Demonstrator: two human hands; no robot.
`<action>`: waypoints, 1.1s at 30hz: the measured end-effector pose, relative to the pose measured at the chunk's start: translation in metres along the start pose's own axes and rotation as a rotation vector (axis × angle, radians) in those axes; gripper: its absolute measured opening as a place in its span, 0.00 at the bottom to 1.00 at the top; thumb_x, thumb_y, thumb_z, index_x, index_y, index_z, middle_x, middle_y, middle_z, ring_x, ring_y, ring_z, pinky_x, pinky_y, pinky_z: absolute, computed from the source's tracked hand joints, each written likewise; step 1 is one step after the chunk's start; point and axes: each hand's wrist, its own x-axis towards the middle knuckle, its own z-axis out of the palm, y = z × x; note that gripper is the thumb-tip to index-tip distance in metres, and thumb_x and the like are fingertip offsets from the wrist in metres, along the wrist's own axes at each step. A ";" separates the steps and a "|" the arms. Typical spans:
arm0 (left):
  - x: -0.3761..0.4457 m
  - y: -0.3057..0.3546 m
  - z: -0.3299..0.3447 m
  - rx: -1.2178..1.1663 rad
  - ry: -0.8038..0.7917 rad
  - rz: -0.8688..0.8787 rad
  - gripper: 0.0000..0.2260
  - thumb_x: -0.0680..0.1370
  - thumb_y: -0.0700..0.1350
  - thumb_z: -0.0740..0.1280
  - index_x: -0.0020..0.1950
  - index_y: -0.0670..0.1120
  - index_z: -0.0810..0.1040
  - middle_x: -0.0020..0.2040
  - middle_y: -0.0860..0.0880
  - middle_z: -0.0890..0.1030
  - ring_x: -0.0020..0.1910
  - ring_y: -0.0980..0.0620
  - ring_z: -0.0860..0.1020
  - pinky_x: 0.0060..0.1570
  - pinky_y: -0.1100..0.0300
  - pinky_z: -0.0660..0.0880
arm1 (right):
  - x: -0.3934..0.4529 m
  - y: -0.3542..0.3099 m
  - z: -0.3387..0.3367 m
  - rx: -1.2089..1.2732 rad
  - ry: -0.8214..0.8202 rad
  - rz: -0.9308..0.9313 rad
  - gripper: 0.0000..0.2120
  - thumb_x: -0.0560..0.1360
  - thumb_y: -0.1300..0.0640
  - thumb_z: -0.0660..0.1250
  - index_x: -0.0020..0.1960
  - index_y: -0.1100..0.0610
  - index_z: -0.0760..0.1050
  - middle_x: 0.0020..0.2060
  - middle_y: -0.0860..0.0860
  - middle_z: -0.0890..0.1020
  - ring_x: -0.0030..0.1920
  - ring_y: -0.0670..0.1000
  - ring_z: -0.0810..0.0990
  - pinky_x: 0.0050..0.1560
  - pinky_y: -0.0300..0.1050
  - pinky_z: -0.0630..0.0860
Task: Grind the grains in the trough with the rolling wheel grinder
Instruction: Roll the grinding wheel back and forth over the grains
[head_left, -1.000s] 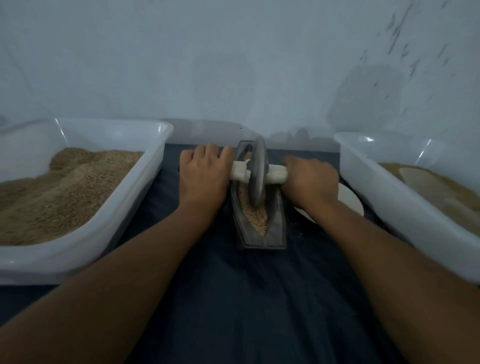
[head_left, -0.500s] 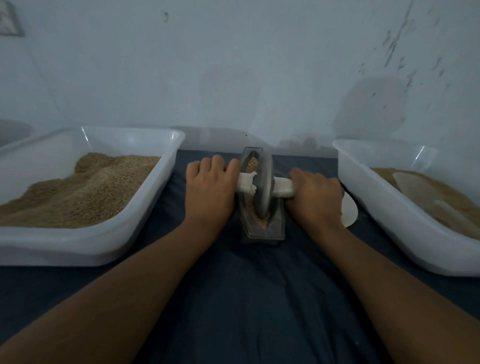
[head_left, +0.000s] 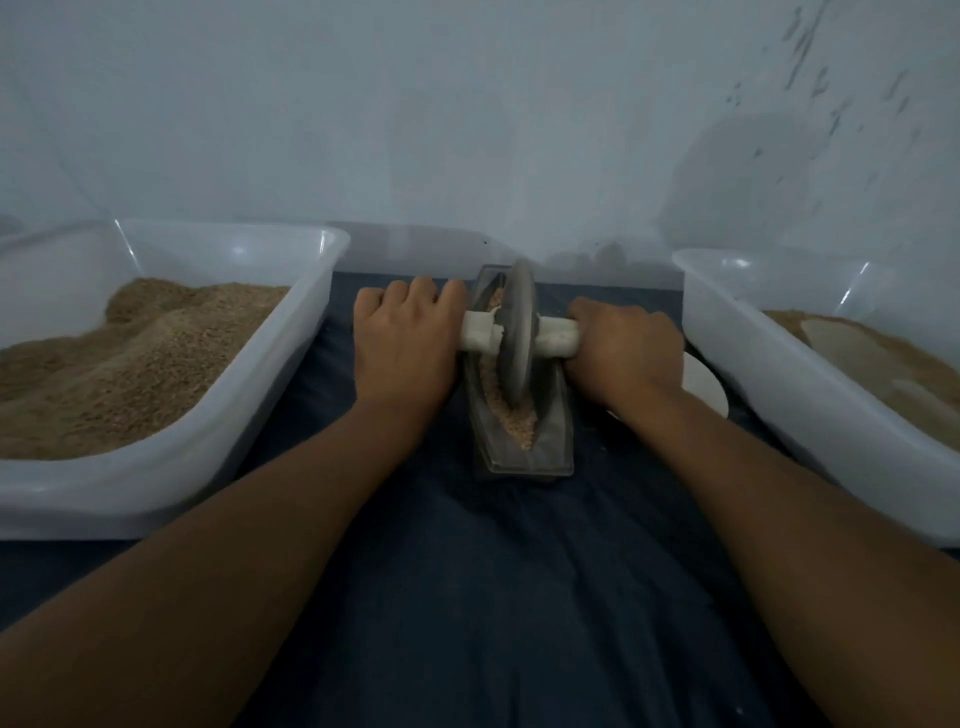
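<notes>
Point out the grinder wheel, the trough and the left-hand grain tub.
grinder wheel (head_left: 517, 332): head view, disc's near face.
trough (head_left: 553, 447): head view, near right wall.
grain tub (head_left: 218, 441): head view, outer side wall.

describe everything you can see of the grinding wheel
The wheel is a dull grey disc, stone or metal by its look, seen edge-on and upright. Its lower rim sits in the dark trough among pale grains. A whitish handle runs through its centre; the left hand and right hand each grip one end.
</notes>
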 end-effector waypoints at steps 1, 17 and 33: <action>0.002 0.000 0.002 -0.002 -0.010 -0.004 0.04 0.73 0.40 0.64 0.44 0.47 0.70 0.38 0.46 0.76 0.37 0.43 0.73 0.41 0.52 0.60 | 0.005 0.001 0.001 -0.004 -0.045 0.009 0.07 0.70 0.50 0.68 0.40 0.48 0.70 0.30 0.46 0.71 0.31 0.53 0.69 0.33 0.44 0.64; 0.038 -0.001 0.049 0.006 0.046 0.001 0.04 0.75 0.40 0.59 0.44 0.48 0.72 0.36 0.47 0.76 0.34 0.44 0.74 0.39 0.53 0.62 | 0.072 0.015 0.011 0.017 -0.415 -0.021 0.10 0.68 0.45 0.70 0.47 0.47 0.77 0.38 0.48 0.79 0.35 0.49 0.75 0.30 0.39 0.65; 0.023 0.002 0.035 0.018 0.089 0.008 0.02 0.75 0.41 0.63 0.45 0.47 0.72 0.38 0.46 0.75 0.36 0.44 0.73 0.40 0.51 0.66 | 0.040 0.010 0.009 0.059 -0.208 0.016 0.05 0.69 0.48 0.68 0.44 0.46 0.75 0.36 0.45 0.77 0.34 0.50 0.71 0.29 0.39 0.57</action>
